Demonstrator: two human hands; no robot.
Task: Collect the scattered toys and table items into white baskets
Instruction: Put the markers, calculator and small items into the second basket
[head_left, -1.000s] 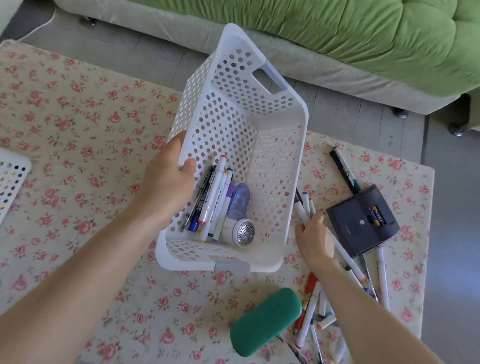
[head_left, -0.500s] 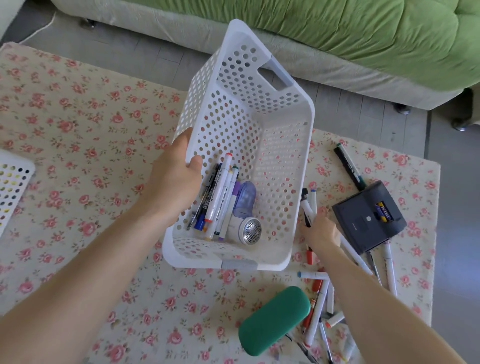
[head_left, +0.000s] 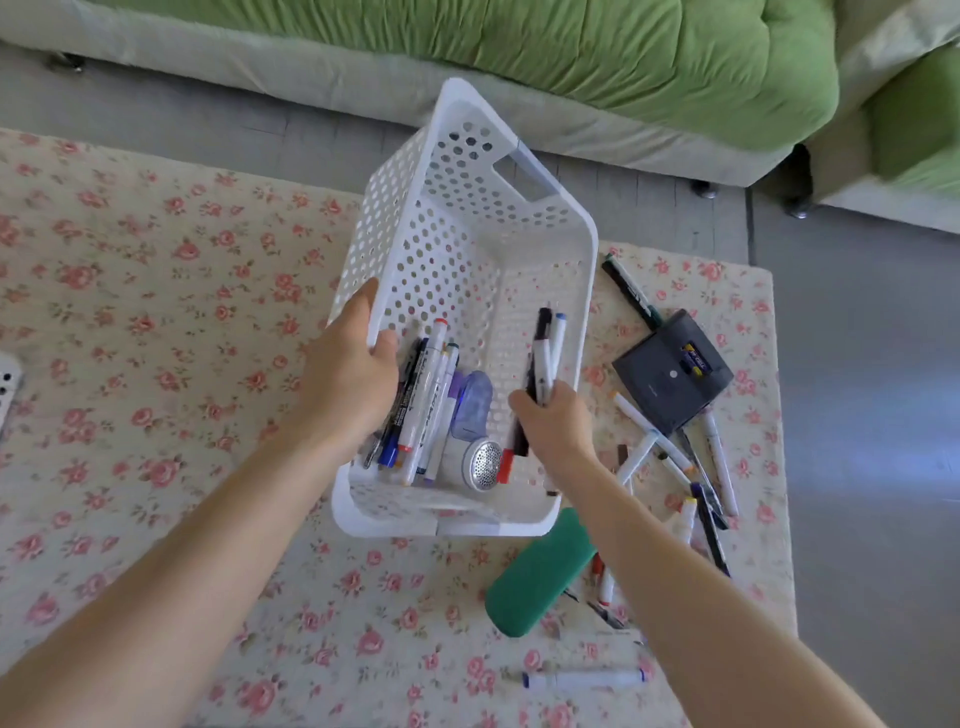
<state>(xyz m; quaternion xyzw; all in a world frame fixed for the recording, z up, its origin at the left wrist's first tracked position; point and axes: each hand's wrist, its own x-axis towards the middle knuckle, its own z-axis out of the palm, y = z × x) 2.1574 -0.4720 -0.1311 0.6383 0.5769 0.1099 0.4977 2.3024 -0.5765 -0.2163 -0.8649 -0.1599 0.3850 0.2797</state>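
- The right grip (head_left: 553, 423) has come up off the pile on the tabletop (head_left: 156, 312). It now hangs inside the white basket (head_left: 587, 270), near its right wall, fingers curled round a bundle of markers (head_left: 545, 358).
- The left grip (head_left: 348, 384) still clamps the basket's left rim, thumb hooked over it, holding the basket raised and tilted over the tabletop.
- More pens (head_left: 421, 405) and a small lint shaver (head_left: 480, 464) already lie at the basket's near end.
- The bundle is over the basket but not let go; opening the fingers should drop it beside the rest.
- Still to collect: loose markers (head_left: 670, 452) right of the basket, a green case (head_left: 540, 577), a dark pouch (head_left: 672, 371) and a single marker (head_left: 584, 679) near the front.
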